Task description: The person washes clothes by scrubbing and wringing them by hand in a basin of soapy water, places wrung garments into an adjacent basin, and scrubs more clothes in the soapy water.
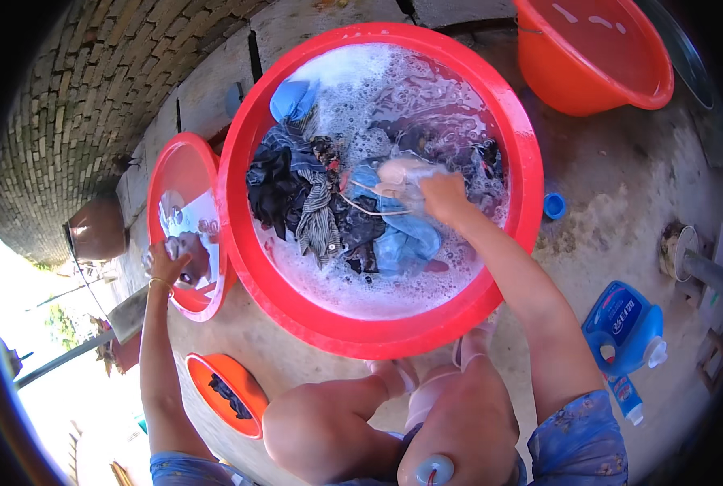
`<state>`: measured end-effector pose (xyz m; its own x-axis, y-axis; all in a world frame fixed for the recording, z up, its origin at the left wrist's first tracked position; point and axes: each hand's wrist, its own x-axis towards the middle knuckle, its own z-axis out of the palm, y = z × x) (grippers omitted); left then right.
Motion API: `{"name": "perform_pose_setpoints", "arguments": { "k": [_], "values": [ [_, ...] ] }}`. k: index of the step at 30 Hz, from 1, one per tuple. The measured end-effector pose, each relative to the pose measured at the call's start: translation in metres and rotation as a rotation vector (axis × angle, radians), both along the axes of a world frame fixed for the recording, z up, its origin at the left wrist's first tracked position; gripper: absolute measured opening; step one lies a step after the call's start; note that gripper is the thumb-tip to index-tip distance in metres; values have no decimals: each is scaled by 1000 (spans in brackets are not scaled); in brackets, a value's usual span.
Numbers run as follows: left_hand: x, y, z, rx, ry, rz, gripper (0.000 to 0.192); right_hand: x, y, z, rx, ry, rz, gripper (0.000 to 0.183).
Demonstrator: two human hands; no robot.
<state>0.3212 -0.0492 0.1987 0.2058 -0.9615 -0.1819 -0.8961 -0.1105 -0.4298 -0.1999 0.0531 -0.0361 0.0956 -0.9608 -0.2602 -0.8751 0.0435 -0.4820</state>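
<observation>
My right hand (444, 195) grips a pale beige garment (401, 173) with thin straps, over the large red basin (367, 340). The right fingers are blurred by water or motion. Beneath them, light blue cloth (407, 243) lies in sudsy water. To its left are a wet striped garment (320, 212) and dark clothes (273, 188). At the left, my left hand (168, 261) is over the near-left rim of a smaller red basin (182, 146) of water. Its thumb is spread, but what its fingers hold cannot be seen clearly.
An orange bowl (255, 389) with dark cloth stands near my left knee. A blue detergent bottle (625, 325), a smaller blue bottle (625, 398) and a blue cap (554, 206) are at the right. Another red basin (574, 79) stands far right; a brick wall (94, 103) rises far left.
</observation>
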Motion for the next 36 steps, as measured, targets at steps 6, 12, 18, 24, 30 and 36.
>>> {"name": "perform_pose_setpoints", "arguments": {
  "k": [6,12,18,24,30,36],
  "values": [
    [-151,-12,-55,-6,492,-629,50,-25,-5,74,143,-662,-272,15],
    [-274,-37,-125,86,686,-960,48,-45,-24,209,145,-1554,-330,15],
    [-272,-52,-173,353,301,-890,22,-57,-50,272,-131,-1856,-260,16],
    [-233,-8,-184,375,415,-893,10,-44,-86,242,-107,-2043,-321,23],
    [-243,4,-148,585,380,-706,25,-57,-82,74,139,-1495,-676,36],
    [-294,-16,-139,258,1100,-432,45,-49,-89,-18,-263,-529,-873,47]
  ]
}}
